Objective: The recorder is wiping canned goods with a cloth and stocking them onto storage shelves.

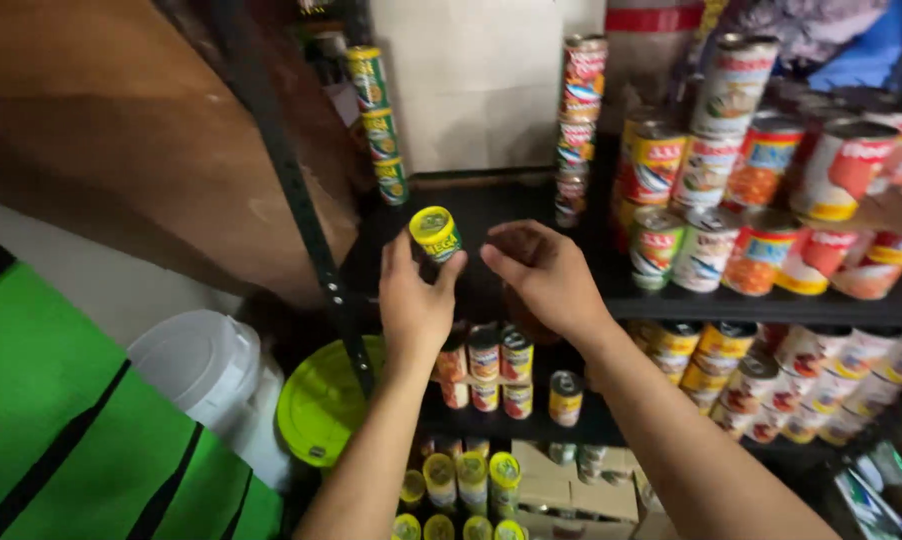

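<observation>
Your left hand (414, 305) has its fingertips closed on a small yellow-green can (435, 233), tilted so its lid faces you, held in the air above the front edge of the upper shelf (491, 215), towards that shelf's bare left part. Your right hand (543, 275) is curled about something dark that I cannot make out (so I cannot say whether it holds anything or is merely cupped); it sits just beside the can, not touching it. My reading is that you are at the placing step: the can is in hand and not yet set down. The next move would call for turning it upright and lowering it onto the bare left stretch of the upper shelf, clear of the green column at the back left corner (379, 125), which counts three cans stacked one on another. A second column (579, 125) stands near the middle of the shelf's back; I count three there for certain, with perhaps a fourth at the bottom in shadow. The red and orange cans (761, 190) heaped at the right end are too many and too overlapped to count. On the lower shelf, under your wrists, about six small red cans (486, 375) stand in two tiers, with one lone can (565, 397) to their right. Beside the rack sit one lime-green lid (316, 405) and one white tub (206, 365).
</observation>
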